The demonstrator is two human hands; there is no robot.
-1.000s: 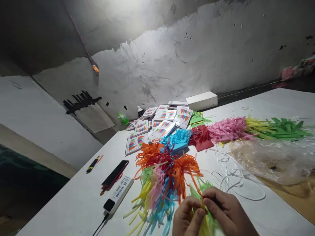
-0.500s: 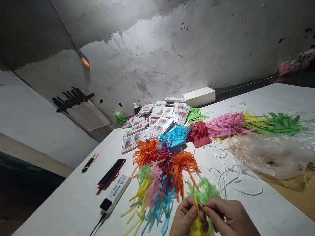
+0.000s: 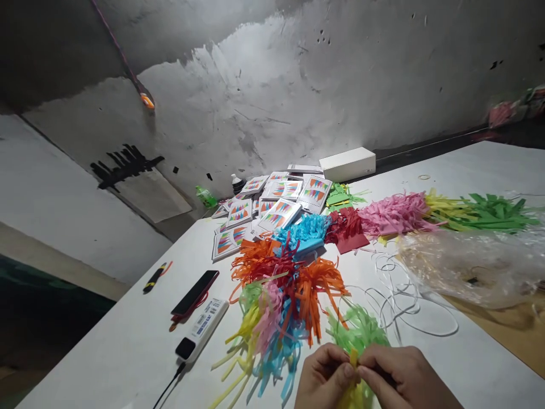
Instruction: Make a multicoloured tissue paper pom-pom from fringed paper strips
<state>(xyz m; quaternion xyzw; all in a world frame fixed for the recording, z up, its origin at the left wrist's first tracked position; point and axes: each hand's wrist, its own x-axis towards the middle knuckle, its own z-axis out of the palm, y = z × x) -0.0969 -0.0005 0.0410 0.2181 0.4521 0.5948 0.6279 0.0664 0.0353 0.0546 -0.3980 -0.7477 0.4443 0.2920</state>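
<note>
Pinching a yellow fringed paper strip [image 3: 352,363] at the bottom edge, the left hand [image 3: 323,378] and right hand [image 3: 404,380] meet fingertip to fingertip; it looks light, limp and easily torn, best held by its uncut band; beyond, perhaps joined, a green tassel [image 3: 360,329]; then mixed tassels [image 3: 276,307]; farthest, printed packets [image 3: 281,207].

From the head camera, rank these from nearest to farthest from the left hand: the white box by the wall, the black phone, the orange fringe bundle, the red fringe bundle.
Measured from the left hand:
1. Orange fringe bundle, just ahead of the hand.
2. Black phone, off to the left on the table.
3. Red fringe bundle, farther ahead in the row of bundles.
4. White box, at the table's far edge by the wall.
</note>
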